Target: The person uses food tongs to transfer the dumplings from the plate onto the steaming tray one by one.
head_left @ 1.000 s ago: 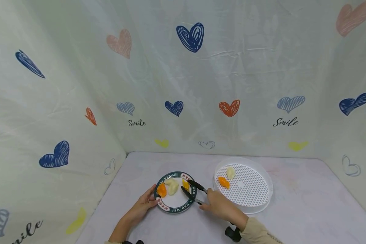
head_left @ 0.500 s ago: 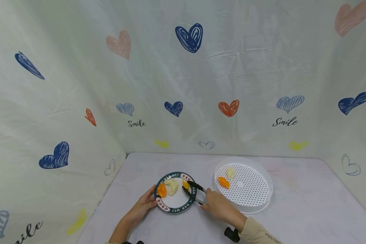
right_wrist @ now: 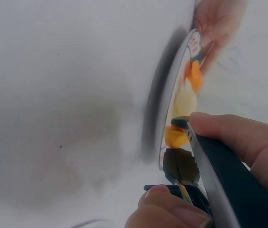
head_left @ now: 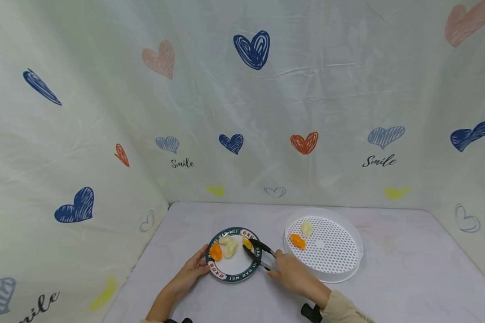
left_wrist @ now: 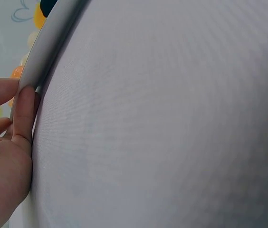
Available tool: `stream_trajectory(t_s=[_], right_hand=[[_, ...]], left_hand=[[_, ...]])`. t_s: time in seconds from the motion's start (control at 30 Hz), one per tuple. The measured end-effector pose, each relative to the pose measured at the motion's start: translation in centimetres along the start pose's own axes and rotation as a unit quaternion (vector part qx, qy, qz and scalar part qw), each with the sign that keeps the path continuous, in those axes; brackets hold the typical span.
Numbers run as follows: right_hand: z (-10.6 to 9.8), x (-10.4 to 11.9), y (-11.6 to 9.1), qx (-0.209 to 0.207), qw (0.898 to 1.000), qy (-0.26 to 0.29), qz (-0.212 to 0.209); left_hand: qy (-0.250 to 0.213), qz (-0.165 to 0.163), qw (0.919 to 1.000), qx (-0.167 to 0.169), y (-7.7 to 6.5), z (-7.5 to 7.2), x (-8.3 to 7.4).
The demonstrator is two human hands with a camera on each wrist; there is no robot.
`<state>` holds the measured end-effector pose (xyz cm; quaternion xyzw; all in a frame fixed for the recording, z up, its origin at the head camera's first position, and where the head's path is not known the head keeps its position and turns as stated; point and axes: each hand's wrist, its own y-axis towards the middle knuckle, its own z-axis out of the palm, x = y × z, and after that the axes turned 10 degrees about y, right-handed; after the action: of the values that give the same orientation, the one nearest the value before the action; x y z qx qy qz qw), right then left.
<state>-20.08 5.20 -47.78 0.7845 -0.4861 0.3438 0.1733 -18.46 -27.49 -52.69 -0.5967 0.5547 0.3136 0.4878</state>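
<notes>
A round plate (head_left: pixel 236 267) with a dark green lettered rim is in the head view. My left hand (head_left: pixel 189 274) grips its left edge, fingers and thumb pinching the rim (left_wrist: pixel 43 50) in the left wrist view. An orange dumpling-like piece (head_left: pixel 215 252), pale cream ones (head_left: pixel 229 249) and a yellow piece (head_left: pixel 247 242) lie on it. My right hand (head_left: pixel 296 274) holds black-tipped tongs (head_left: pixel 263 246) over the plate's right side. The tong tips straddle the yellow piece; in the right wrist view, that piece (right_wrist: pixel 176 137) sits between them, partly covered.
Right of the plate stands a round white perforated tray (head_left: pixel 335 251). On it are a cream piece (head_left: pixel 306 229) and an orange piece (head_left: pixel 297 242). Behind the pale table (head_left: pixel 408 260) hangs a curtain (head_left: pixel 339 179) printed with hearts.
The tong tips have drawn slightly closer together around the yellow piece. My left hand, the plate and the tray stay in place.
</notes>
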Motion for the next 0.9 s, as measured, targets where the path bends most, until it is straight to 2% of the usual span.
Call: stream_trajectory(t_s=[0.27,0.5,0.77,0.9], right_hand=[[-1.0,0.3,-0.7,0.012,0.999,0.044,0.005],[-2.2,0.9,-1.5,0.007,0.999,0.045,0.011],[-3.5,0.9,-2.7,-0.008,0.999,0.043,0.030],[-4.2,0.6,-3.2,-0.016,0.998,0.038,0.041]], left_hand=[[0.012,0.000,0.9999,-0.003,0.0,0.2,-0.2],[0.014,0.004,0.9999,-0.002,0.0,0.0,-0.2],[-0.018,0.045,0.9984,0.028,0.2,-0.2,0.3],[-0.021,0.045,0.9984,0.026,0.1,-0.3,0.4]])
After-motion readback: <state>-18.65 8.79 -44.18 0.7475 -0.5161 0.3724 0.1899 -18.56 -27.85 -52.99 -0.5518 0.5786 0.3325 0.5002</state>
